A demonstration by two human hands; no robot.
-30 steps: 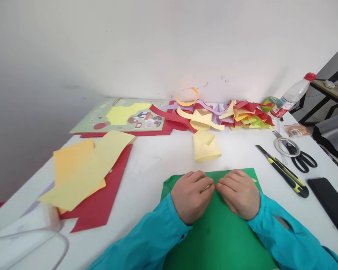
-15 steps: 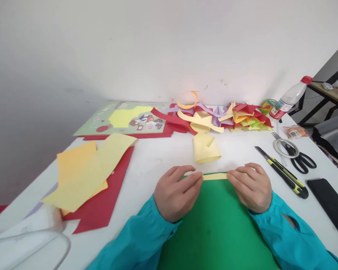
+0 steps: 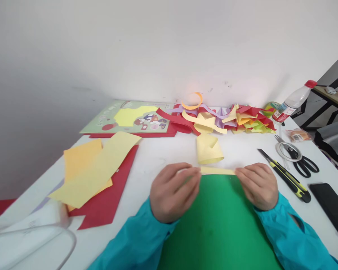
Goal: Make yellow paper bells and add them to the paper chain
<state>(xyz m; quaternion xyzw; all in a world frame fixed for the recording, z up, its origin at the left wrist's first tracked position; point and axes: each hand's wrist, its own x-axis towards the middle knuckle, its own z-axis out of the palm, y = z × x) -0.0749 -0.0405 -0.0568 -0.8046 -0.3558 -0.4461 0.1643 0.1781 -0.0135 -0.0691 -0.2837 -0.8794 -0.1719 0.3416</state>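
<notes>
Left hand (image 3: 173, 193) and right hand (image 3: 259, 185) each pinch one end of a pale yellow paper strip (image 3: 217, 171), fingers hiding its tips. Green sheet (image 3: 214, 228) below runs out of view; a black flat object (image 3: 331, 206) is cut off at right. Beyond the strip, stretched between both hands, sits a yellow paper loop (image 3: 208, 152).

The left arm (image 3: 138, 240) slants in from the near left, the right arm (image 3: 295, 234) from the near right, both in loose teal sleeves gathered at the wrists. The left hand (image 3: 174, 193) and right hand (image 3: 258, 186) stand apart, backs upward, fingers (image 3: 187, 173) bent and pinched, tips pointing inward toward each other.
</notes>
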